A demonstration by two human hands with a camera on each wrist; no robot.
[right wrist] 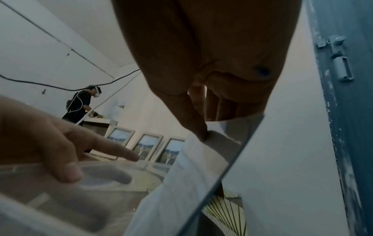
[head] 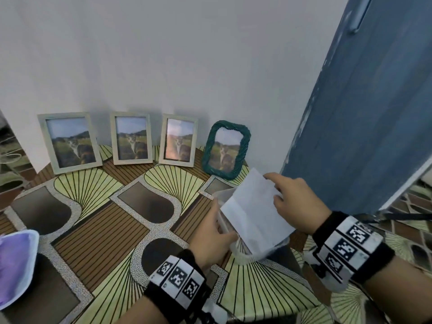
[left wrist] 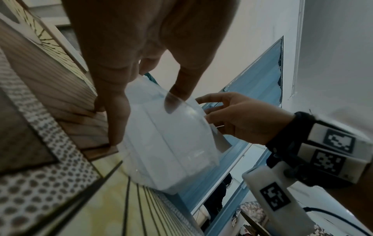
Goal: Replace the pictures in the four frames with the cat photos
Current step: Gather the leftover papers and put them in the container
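Note:
Four frames lean on the wall, each showing a cat photo: three pale wooden frames (head: pixel 70 142) (head: pixel 132 139) (head: pixel 178 140) and a green woven frame (head: pixel 225 149). In front of the green frame my left hand (head: pixel 214 226) grips a clear plastic box (head: pixel 236 247) by its side, thumb on the rim. My right hand (head: pixel 278 187) pinches a stack of white-backed sheets (head: pixel 254 209) that stands tilted in the box. From the left wrist, the clear box (left wrist: pixel 167 135) sits between my fingers (left wrist: pixel 113 115). The right wrist view shows the white sheets (right wrist: pixel 187 183) under my fingertips (right wrist: pixel 199 132).
A patterned cloth (head: pixel 105 206) covers the table. A blue door (head: pixel 364 113) stands close on the right. A purple and white object (head: pixel 16 265) lies at the left front edge. Another person (right wrist: pixel 80 103) works at a far table.

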